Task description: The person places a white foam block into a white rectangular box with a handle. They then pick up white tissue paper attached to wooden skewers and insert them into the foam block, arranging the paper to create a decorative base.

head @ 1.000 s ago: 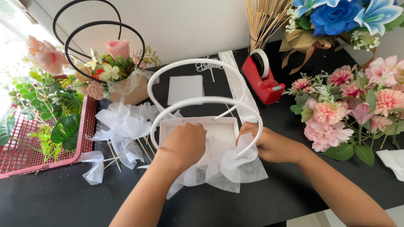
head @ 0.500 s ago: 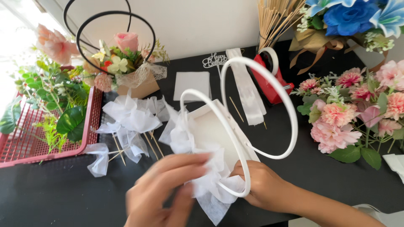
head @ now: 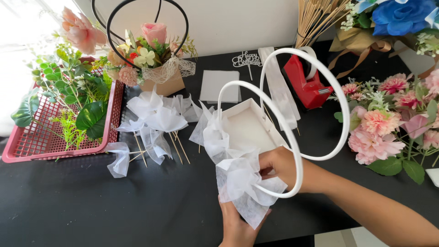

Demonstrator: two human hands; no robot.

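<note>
**Pinning the tissue ruffle to the near corner of the white box**

My right hand (head: 280,165) is curled shut round the near corner of the white hoop-handled gift box (head: 249,130), thumb inside the wall, fingers outside, w/ the white tissue ruffle (head: 242,183) bunched under the thumb. My left hand (head: 238,226) comes up from the bottom edge, fingers closed on the lower tail of that same tissue; how tight I can't tell, since the paper hides the fingertips.

The box sits tilted on the black table (head: 82,206), lifted at my side, its two white hoop handles (head: 320,114) swinging up & to the right. More tissue is already tucked along the left wall.

How I'd do this bit well, as I judge it:
- Keep the right thumb low on the wall so the tissue stays pinched at the rim, not halfway up.
- Pull w/ the left only lightly. The paper looks thin & would prob tear if tugged.
- Spread the folds evenly, so the corner matches the ruffle on the left wall.
- Mind the handles: they hang over the red tape dispenser (head: 307,82) & near the pink flower bunch (head: 388,123).

The tissue puffs on wooden sticks (head: 151,121) lie just left of the box. Behind them is the finished flower box w/ black hoops (head: 151,59), and the red plastic basket of greenery (head: 64,114) stands at far left.
</note>
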